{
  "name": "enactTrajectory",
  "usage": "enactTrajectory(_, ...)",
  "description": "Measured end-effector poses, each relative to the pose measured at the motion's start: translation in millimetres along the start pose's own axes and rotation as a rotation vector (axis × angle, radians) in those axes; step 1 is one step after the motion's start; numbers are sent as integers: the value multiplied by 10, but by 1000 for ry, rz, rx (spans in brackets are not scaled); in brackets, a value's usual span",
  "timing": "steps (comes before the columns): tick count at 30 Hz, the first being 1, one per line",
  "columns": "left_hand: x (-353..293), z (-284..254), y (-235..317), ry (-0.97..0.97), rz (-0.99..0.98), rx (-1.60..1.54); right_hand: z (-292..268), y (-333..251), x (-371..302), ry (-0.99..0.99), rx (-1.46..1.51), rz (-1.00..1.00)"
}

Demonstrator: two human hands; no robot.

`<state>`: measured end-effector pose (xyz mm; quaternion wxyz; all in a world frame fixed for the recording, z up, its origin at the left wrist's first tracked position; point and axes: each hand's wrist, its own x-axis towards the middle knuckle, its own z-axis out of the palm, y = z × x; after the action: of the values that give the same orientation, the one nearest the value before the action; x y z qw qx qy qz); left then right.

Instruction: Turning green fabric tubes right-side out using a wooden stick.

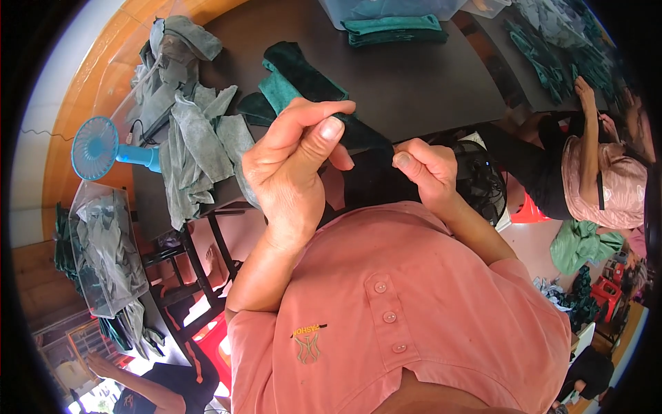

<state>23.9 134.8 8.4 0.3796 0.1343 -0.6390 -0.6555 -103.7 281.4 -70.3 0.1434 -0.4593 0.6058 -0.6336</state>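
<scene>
Now, left hand (289, 162): I grasp the cloth (367, 134) in my fingertips
Right hand (430, 172): I pinch its tip
Cloth: green, between my hands, at 1 o'clock
Grey pile (196, 138): 10 o'clock, on the table (427, 79)

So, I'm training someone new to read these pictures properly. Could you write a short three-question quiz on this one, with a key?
1. Multiple choice: what colour is the cloth between the left hand and the right hand?
a) pale pink
b) dark green
c) bright yellow

2. True or false: the small blue fan is on the left side of the picture.

3. Short answer: which of the wearer's hands is nearer the loose grey cloth pieces?

Key: 1. b; 2. true; 3. the left hand.
</scene>
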Motion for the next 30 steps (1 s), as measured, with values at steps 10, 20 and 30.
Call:
enactTrajectory(10, 18, 32, -96, 44, 71, -30, -1, 62, -1, -6, -44, 12)
enactTrajectory(20, -58, 105, -183, -16, 107, -157, -20, 56, 1, -85, 258, 173)
enactTrajectory(30, -74, 93, -156, 29, 47, -100, 22, 58, -94, -51, 274, 285)
